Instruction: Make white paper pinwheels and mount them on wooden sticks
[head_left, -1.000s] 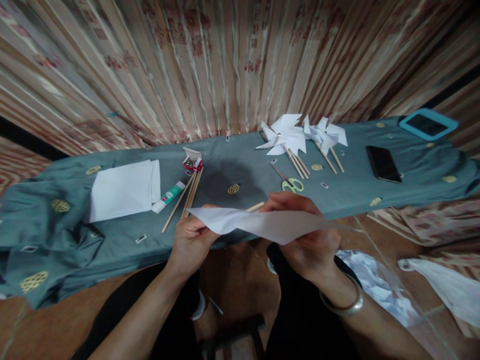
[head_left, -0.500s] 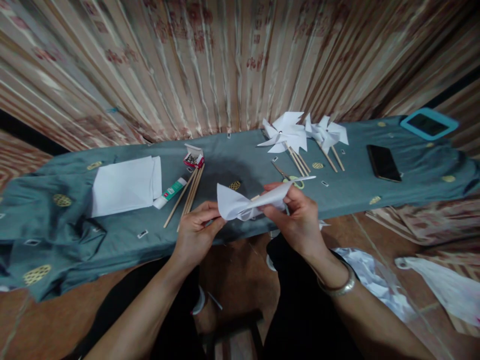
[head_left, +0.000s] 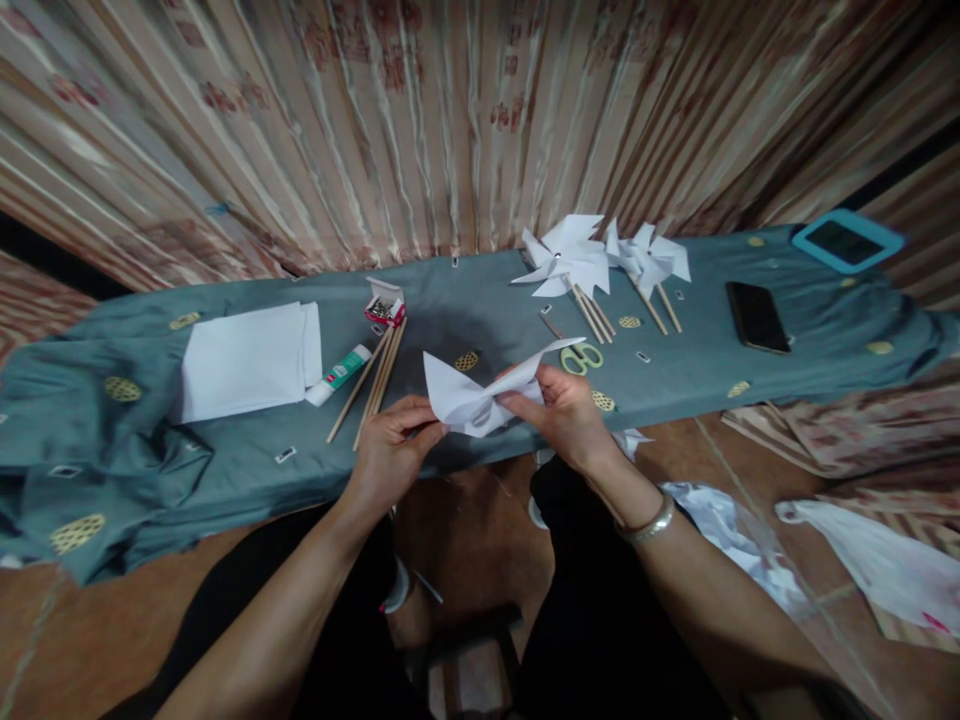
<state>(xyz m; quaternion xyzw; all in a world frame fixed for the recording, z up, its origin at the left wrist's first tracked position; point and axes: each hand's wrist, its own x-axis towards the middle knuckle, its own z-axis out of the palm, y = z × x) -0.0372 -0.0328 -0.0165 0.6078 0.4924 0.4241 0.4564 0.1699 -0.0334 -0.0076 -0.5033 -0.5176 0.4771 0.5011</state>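
A white paper pinwheel, its blades partly bent up, is held between my two hands above the table's near edge. My left hand pinches its left edge between thumb and fingers. On the other side my right hand grips the folded paper near the middle, thumb on top and fingers behind. Whether a stick or pin is under the folds, I cannot tell. Just beyond my right hand lie scissors with yellow-green handles. Left of my left hand are several wooden sticks and a glue stick.
A stack of white paper lies left. A small red box of metal pins stands behind the sticks. White pinwheels on sticks, a phone and a blue-framed tablet are farther right. Crumpled paper is on the floor.
My right hand has moved left and inward on the pinwheel, and its fingers have closed nearer the middle. The scissors' handles are now more exposed. My left hand keeps its pinch.
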